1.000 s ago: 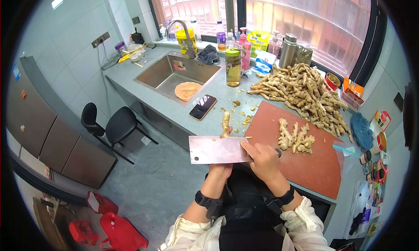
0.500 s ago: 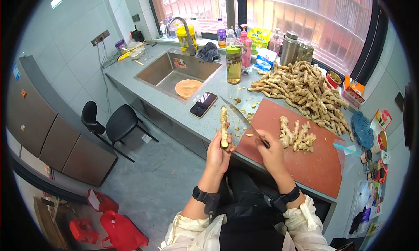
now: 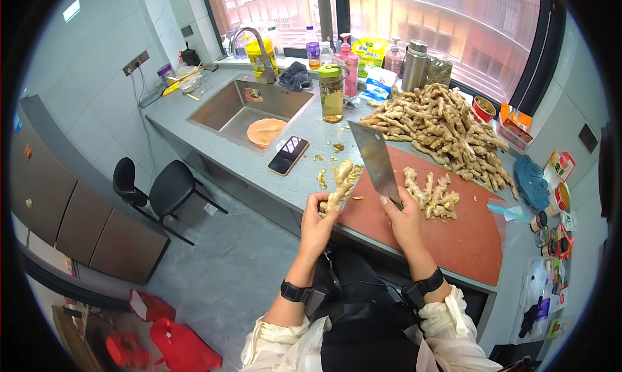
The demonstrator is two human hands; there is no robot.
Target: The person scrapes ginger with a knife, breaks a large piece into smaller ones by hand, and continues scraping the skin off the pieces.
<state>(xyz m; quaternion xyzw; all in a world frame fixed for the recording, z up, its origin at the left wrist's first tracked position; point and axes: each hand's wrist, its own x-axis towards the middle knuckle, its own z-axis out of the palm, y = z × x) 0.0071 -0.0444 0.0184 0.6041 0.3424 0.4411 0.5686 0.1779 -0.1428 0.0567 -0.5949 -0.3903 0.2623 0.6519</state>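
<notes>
Over countertop [image 3: 259, 161], fingers [image 3: 330, 211] grip ginger [image 3: 341, 185], cleaver [image 3: 377, 161].

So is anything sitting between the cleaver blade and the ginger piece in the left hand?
Nothing visible. The cleaver, gripped by the right hand, stands beside the ginger piece held in the left hand, with only open air between them above the cutting board edge.

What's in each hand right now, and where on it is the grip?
The left hand holds a ginger root by its lower end. The right hand holds a cleaver by its handle, blade raised.
</notes>
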